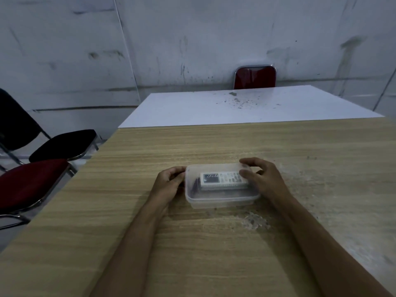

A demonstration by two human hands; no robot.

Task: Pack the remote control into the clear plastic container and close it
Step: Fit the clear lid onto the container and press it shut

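White remote control [224,180] lying inside clear plastic container [220,199] on wooden surface [192,243], left hand [171,179] curled against its left end, right hand [260,179] gripping its right end, thumb on top.

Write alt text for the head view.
Two bare hands, left hand and right hand, hold the ends of a clear plastic container on a wooden table. A white remote control lies inside; whether a lid is on is unclear.
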